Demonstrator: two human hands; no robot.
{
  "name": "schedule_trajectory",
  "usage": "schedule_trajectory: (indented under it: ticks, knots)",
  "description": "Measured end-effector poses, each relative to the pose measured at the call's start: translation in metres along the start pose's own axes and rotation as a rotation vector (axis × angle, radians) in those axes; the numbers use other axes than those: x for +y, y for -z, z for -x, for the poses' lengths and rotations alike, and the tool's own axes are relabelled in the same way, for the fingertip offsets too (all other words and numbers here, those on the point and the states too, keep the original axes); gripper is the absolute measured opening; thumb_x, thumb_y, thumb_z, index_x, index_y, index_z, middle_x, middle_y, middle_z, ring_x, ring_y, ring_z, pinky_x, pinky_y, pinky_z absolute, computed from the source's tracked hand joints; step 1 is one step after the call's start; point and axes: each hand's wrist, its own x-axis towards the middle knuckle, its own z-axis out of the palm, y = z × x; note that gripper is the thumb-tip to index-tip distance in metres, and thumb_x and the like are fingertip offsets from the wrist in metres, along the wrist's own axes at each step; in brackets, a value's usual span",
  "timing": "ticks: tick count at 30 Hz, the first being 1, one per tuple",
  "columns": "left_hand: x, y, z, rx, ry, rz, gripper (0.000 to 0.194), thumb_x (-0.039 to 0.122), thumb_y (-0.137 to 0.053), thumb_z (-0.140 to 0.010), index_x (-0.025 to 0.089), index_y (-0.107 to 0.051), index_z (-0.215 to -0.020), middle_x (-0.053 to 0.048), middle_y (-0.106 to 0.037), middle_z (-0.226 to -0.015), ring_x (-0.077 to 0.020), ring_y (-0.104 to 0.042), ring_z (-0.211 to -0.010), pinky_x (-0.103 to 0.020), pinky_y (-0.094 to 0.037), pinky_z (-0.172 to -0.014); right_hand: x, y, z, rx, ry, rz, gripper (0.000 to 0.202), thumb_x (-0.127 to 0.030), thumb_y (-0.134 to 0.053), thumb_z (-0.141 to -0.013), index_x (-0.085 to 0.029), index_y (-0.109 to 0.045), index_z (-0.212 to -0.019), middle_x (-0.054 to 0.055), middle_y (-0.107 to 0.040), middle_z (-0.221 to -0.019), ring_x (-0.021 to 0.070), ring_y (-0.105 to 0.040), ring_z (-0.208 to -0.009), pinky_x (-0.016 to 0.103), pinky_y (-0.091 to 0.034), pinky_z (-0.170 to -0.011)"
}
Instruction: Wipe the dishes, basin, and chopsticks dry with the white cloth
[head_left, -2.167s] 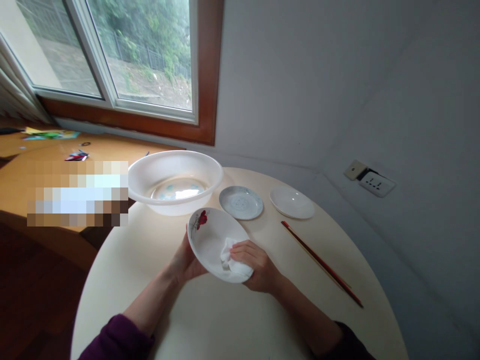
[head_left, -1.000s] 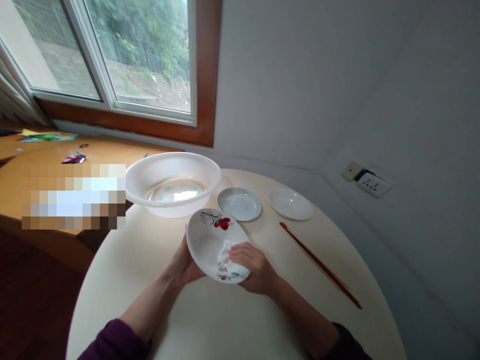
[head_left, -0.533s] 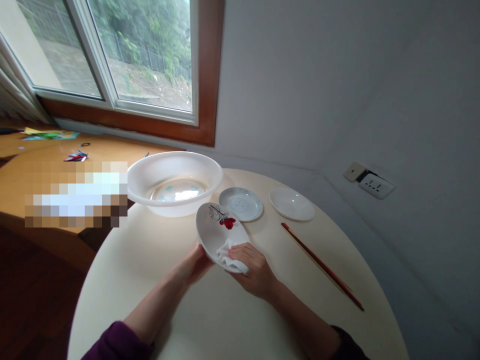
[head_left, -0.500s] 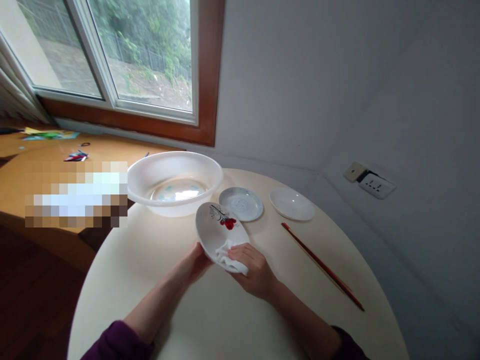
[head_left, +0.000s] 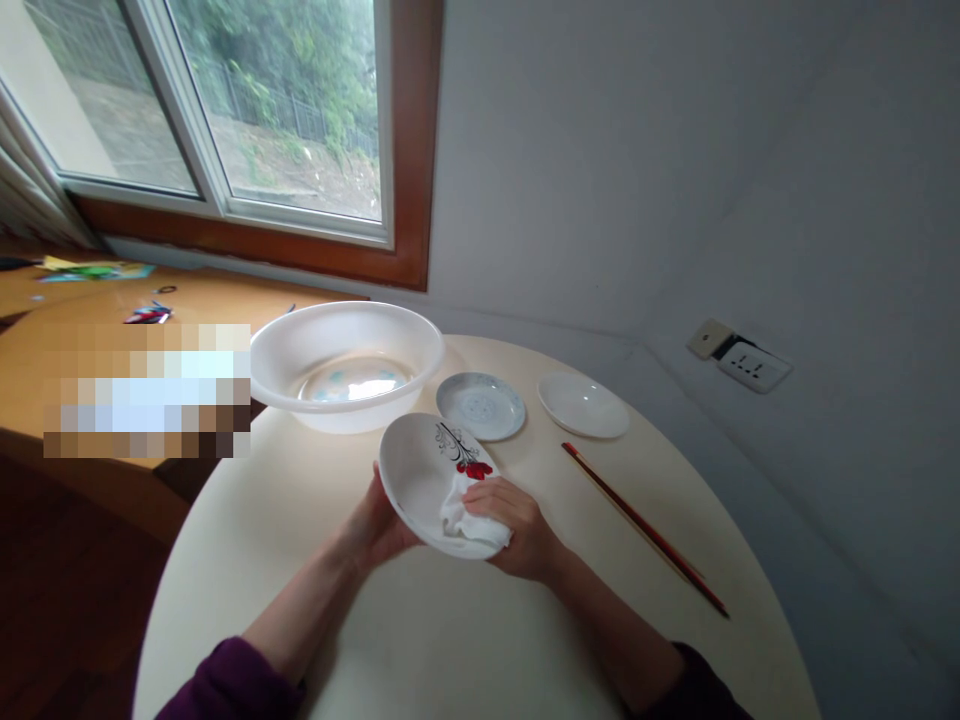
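Held tilted above the table is a white plate (head_left: 416, 480) with a red flower and black scroll pattern inside. My left hand (head_left: 381, 525) grips its left edge from below, with most of the fingers hidden behind it. At the right edge my right hand (head_left: 517, 525) is closed on a crumpled white cloth (head_left: 469, 518), which presses against the plate's inner face. The right thumb is out of sight behind the rim.
Beyond the plate stands a large translucent white basin (head_left: 345, 405). A pale blue patterned plate (head_left: 480, 405) and a plain white plate (head_left: 583, 405) lie to its right. Chopsticks (head_left: 645, 528) rest near the right side of the round table (head_left: 420, 640). A wooden desk (head_left: 202, 295) adjoins at left.
The flowered plate has turned a little clockwise and come slightly nearer, its inside facing me more. My right hand and the cloth have shifted slightly right; my left hand has moved left with the rim.
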Motion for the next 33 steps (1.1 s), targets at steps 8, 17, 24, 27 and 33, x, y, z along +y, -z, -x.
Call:
schedule_trajectory:
  ticks: [8,17,24,27,33]
  knots:
    - [0.004,-0.012,-0.003,0.049,0.033,0.127,0.081,0.067,-0.033,-0.078,0.01,-0.037,-0.135,-0.022,-0.05,-0.129,-0.0353,-0.037,-0.126,-0.055,-0.017,-0.104,0.003,-0.006,0.005,0.007,0.008,0.2,0.014,-0.025,-0.061,-0.078,-0.019,-0.052,-0.087,0.01,-0.065,-0.081,0.0216,-0.061,-0.079,0.038,-0.052,-0.073]
    - [0.01,-0.022,-0.007,0.311,-0.111,0.162,0.059,0.04,-0.043,-0.087,0.009,-0.035,-0.136,-0.017,-0.063,-0.114,-0.0282,-0.048,-0.118,-0.043,-0.022,-0.108,0.003,-0.008,0.006,0.011,-0.017,0.246,0.011,-0.021,-0.062,-0.076,-0.02,-0.052,-0.08,0.008,-0.062,-0.076,0.0208,-0.059,-0.074,0.035,-0.052,-0.066]
    - [0.009,-0.028,-0.011,0.662,-0.24,0.168,0.053,0.025,-0.05,-0.082,0.01,-0.041,-0.132,-0.013,-0.069,-0.101,-0.0288,-0.059,-0.104,-0.046,-0.035,-0.102,0.0,-0.002,0.004,0.044,0.003,0.158,0.027,-0.007,-0.054,-0.076,-0.019,-0.055,-0.1,0.009,-0.064,-0.089,0.0229,-0.058,-0.094,0.04,-0.052,-0.08]
    - [0.01,-0.026,-0.011,0.722,-0.292,0.168,0.051,0.024,-0.051,-0.081,0.01,-0.044,-0.129,-0.014,-0.069,-0.103,-0.03,-0.06,-0.103,-0.048,-0.038,-0.1,0.0,0.0,0.005,0.084,-0.009,0.173,0.042,-0.005,-0.044,-0.079,-0.019,-0.051,-0.118,0.012,-0.061,-0.109,0.0245,-0.052,-0.111,0.046,-0.048,-0.09]
    - [0.012,-0.025,-0.011,0.785,-0.308,0.133,0.043,0.021,-0.049,-0.081,0.007,-0.051,-0.122,-0.013,-0.07,-0.097,-0.0293,-0.063,-0.097,-0.046,-0.043,-0.095,0.003,-0.003,0.009,0.141,-0.056,0.251,0.058,-0.003,-0.04,-0.083,-0.024,-0.035,-0.137,0.008,-0.045,-0.136,0.0251,-0.037,-0.127,0.054,-0.032,-0.104]
